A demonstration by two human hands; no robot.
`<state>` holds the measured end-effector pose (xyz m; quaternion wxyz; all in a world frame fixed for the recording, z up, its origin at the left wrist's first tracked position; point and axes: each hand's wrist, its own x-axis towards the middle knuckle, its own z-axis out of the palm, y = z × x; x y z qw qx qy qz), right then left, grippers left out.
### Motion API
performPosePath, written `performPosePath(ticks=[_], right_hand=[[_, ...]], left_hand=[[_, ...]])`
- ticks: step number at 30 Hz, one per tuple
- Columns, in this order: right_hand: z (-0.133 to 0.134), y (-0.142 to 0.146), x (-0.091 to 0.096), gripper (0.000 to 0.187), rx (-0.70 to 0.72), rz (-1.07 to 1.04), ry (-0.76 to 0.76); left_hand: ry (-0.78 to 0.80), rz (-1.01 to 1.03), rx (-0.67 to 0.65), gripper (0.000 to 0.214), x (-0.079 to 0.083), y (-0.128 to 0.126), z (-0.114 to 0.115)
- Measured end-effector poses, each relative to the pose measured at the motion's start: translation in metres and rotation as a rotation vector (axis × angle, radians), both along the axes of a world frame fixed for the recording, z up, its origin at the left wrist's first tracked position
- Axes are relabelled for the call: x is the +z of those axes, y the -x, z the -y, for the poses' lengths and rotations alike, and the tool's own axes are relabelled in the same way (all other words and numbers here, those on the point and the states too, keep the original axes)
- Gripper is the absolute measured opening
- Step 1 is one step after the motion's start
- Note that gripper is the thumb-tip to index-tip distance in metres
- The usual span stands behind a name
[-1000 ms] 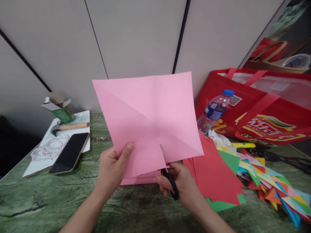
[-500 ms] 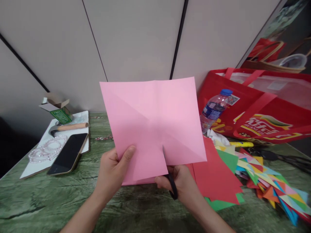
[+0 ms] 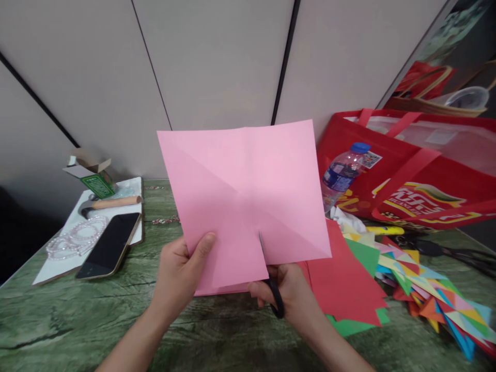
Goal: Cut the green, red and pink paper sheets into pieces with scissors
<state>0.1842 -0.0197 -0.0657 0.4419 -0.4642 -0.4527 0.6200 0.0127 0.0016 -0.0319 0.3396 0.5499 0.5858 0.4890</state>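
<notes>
A creased pink paper sheet (image 3: 244, 196) stands upright before me. My left hand (image 3: 182, 271) pinches its lower left edge, thumb on the front. My right hand (image 3: 289, 294) is closed round the black handles of a pair of scissors (image 3: 271, 281). The blades stick up into a short cut in the sheet's bottom edge. More pink sheets lie flat on the green table (image 3: 77, 320) under my hands.
Red and green sheets (image 3: 344, 284) and a heap of coloured paper triangles (image 3: 437, 294) lie to the right. Behind them are a water bottle (image 3: 343, 173) and a red bag (image 3: 418, 175). At left a phone (image 3: 110, 243), bead bracelets, a hammer and a small box rest on a white board.
The sheet has shifted a little to the right and the cut at its bottom edge has opened, the scissors' blades sitting deeper in it. The camera view moved slightly.
</notes>
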Motion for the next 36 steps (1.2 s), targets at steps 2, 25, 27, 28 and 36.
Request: performPosePath(ticks=[2,25,27,28,36], right_hand=[[0.0,0.0,-0.003,0.028,0.007,0.009,0.012],[0.0,0.0,0.004,0.033,-0.096,-0.055,0.027],[0.0,0.0,0.004,0.032,-0.1,-0.064,0.033],[-0.001,0.0,0.003,0.033,-0.098,-0.064,0.039],[-0.002,-0.001,0.005,0.029,-0.095,-0.04,0.058]], left_hand=[[0.002,0.005,-0.008,0.034,-0.001,0.0,0.0],[0.003,-0.058,-0.033,0.033,-0.001,0.0,-0.001],[0.007,-0.051,-0.036,0.032,-0.003,0.001,-0.002],[0.009,-0.048,-0.037,0.032,-0.003,0.001,-0.002],[0.014,-0.021,-0.032,0.032,0.0,0.0,-0.001]])
